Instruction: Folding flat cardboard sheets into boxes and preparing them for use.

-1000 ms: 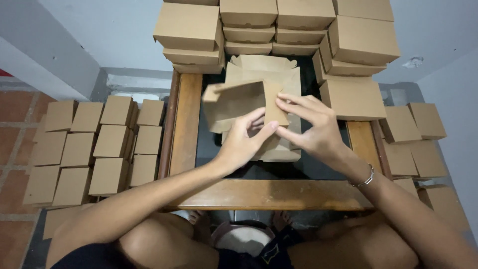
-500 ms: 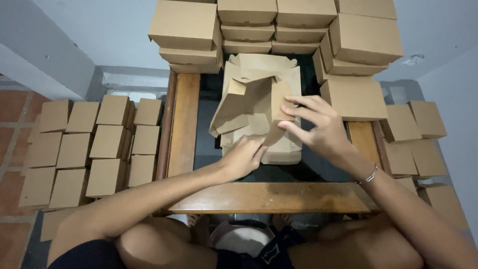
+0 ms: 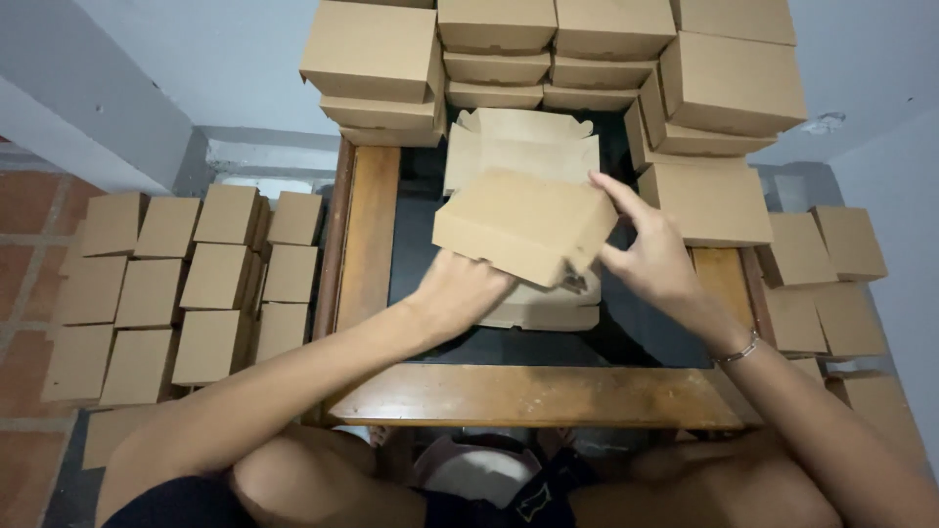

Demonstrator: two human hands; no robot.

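Both hands on one closed brown cardboard box [image 3: 523, 223], held up tilted just above the table middle. Right hand [image 3: 653, 256] clamps the box's right end, index finger stretched along the far top edge, thumb at the near corner, likely pinning the lid shut. Left hand [image 3: 462, 290] is tucked under the near-left bottom, palm up, fingers mostly hidden, carrying the weight from below. Directly beneath lies a pile of flat unfolded box blanks [image 3: 533, 156], one blank sticking out behind the held box, more peeking out under it, kept within easy reach. Table [image 3: 533, 396] has a wooden frame and dark top. Finished boxes stacked at the far edge [image 3: 489, 44] and right side [image 3: 709, 200], out of the working space. More closed boxes in neat rows on the floor left [image 3: 186, 284], a few on the floor right [image 3: 827, 249]. Bracelet [image 3: 736, 350] on right wrist.
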